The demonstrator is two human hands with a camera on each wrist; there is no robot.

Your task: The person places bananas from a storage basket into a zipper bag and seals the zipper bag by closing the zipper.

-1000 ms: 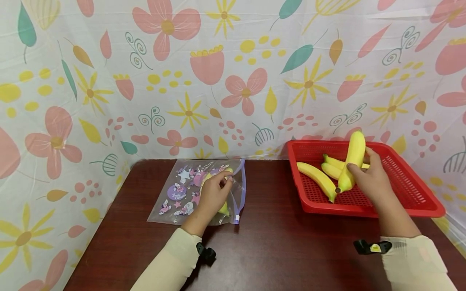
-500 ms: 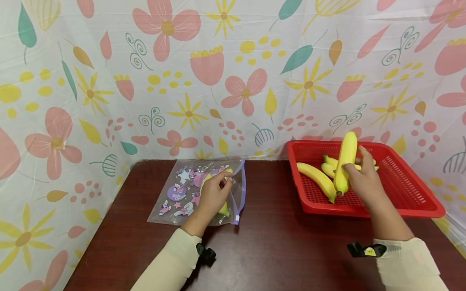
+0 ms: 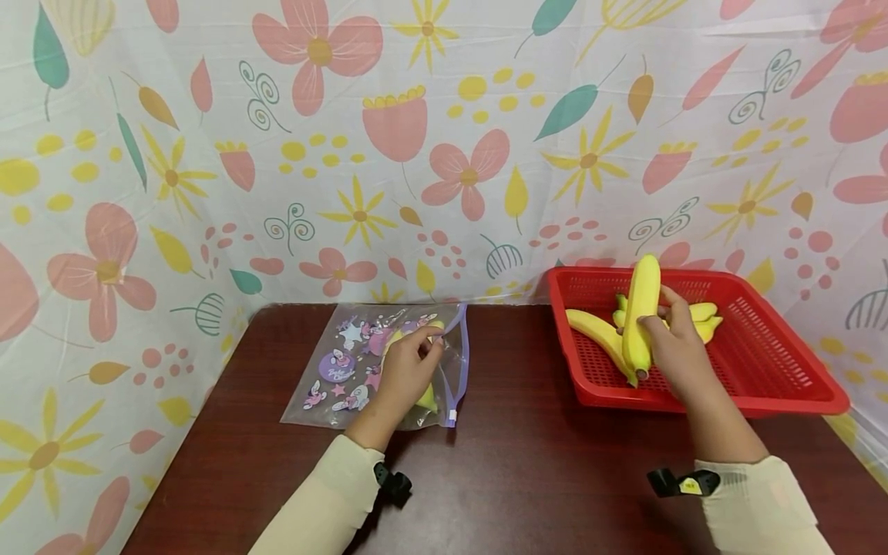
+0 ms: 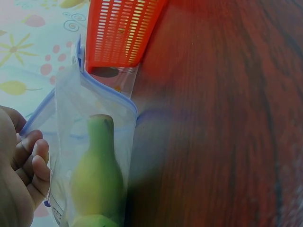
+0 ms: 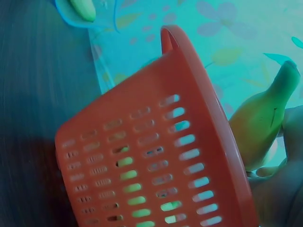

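My left hand (image 3: 408, 371) pinches the upper edge of a clear zip bag (image 3: 312, 362) with cartoon prints and a purple zip strip. The bag lies on the table with its mouth parted. Inside it is a banana (image 4: 97, 175), its stem end toward the mouth in the left wrist view. My right hand (image 3: 683, 354) grips another banana (image 3: 641, 308) between thumb and fingers, tilted upright over the left part of a red basket (image 3: 645, 399). Below it in the basket lies a curved banana (image 3: 590, 324), with more bananas (image 3: 704, 312) behind the hand.
The dark wooden table (image 3: 513, 478) spans the space between bag and basket. A patterned cloth (image 3: 486, 116) hangs right behind the table's back edge and along the left side. In the right wrist view, the basket's slotted wall (image 5: 142, 142) stands beside the hand.
My right hand has carried the banana a short way left over the basket, uncovering more of the bananas behind. My left hand and the zip bag have stayed in place.
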